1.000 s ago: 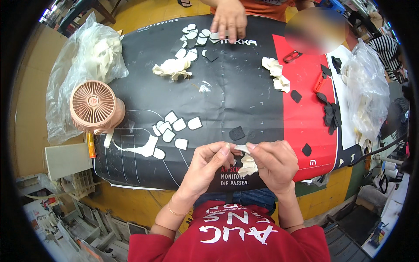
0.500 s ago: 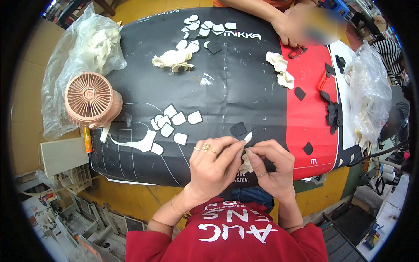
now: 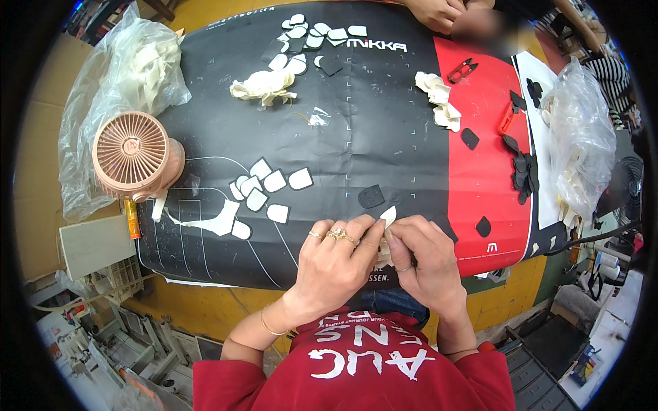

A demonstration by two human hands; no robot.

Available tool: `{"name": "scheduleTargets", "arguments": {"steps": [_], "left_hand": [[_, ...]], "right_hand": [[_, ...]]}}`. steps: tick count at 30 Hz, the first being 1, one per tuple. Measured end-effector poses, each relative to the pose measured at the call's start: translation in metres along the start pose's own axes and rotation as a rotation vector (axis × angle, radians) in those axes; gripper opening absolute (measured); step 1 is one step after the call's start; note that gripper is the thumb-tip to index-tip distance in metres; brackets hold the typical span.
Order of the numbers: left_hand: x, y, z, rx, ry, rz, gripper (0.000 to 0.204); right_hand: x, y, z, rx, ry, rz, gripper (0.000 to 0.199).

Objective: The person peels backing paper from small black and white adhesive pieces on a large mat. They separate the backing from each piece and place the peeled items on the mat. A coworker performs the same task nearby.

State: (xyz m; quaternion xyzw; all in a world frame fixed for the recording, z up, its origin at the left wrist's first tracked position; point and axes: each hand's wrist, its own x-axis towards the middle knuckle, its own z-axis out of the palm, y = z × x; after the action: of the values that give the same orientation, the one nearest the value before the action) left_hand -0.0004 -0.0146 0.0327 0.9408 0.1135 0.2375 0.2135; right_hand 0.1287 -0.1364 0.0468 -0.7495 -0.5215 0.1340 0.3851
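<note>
Above the table's near edge, my left hand (image 3: pixel 334 262) and my right hand (image 3: pixel 429 266) meet, fingertips pinched together. A small cream-white piece (image 3: pixel 388 215) sticks up between their fingers; its lower part is hidden. More cream material (image 3: pixel 384 256) shows below the fingertips. Just beyond lies a black patch (image 3: pixel 371 196) with one rounded end. To the left is a cluster of white patches with dark edges (image 3: pixel 275 181), beside a curved white strip (image 3: pixel 205 222).
A pink fan (image 3: pixel 131 155) and a clear bag of cream pieces (image 3: pixel 147 75) stand left. Cream scraps (image 3: pixel 266 87), red-handled snips (image 3: pixel 462 70), an orange cutter (image 3: pixel 508 118) and black pieces (image 3: pixel 524 171) lie farther off. Another person's hands (image 3: pixel 439 12) are at the far edge.
The other person's hand has moved back from the snips, which now lie uncovered. My hands stay pinched together, with the cream-white piece showing a little more. The whole view has shifted slightly.
</note>
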Motion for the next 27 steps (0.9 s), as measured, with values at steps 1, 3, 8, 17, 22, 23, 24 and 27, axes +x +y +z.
{"name": "scheduleTargets", "arguments": {"steps": [1,3,8,17,22,23,24,27], "left_hand": [[0.0,0.0,0.0,0.001,-0.003,-0.002,0.036],[0.001,0.001,-0.001,-0.005,0.0,-0.014,0.034],[0.004,0.002,0.001,-0.062,-0.001,-0.057,0.03],[0.006,-0.001,-0.004,-0.265,-0.054,-0.185,0.021],[0.009,-0.008,-0.008,-0.322,-0.076,-0.166,0.021],[0.009,-0.009,-0.008,-0.32,-0.089,-0.158,0.021],[0.009,-0.009,-0.009,-0.317,-0.099,-0.148,0.021],[0.008,-0.01,-0.009,-0.311,-0.121,-0.128,0.022]], "right_hand": [[0.0,0.0,0.0,-0.005,-0.001,-0.005,0.01],[0.001,0.0,-0.001,-0.01,-0.006,-0.008,0.011],[0.001,0.0,-0.003,0.012,-0.05,0.044,0.008],[0.002,0.005,-0.003,0.037,-0.064,0.034,0.009],[0.003,0.005,-0.004,0.018,-0.073,-0.012,0.008],[0.003,0.005,-0.004,0.024,-0.084,-0.001,0.009],[0.003,0.005,-0.004,0.03,-0.096,0.01,0.01],[0.002,0.007,-0.004,0.04,-0.089,0.004,0.01]]}}
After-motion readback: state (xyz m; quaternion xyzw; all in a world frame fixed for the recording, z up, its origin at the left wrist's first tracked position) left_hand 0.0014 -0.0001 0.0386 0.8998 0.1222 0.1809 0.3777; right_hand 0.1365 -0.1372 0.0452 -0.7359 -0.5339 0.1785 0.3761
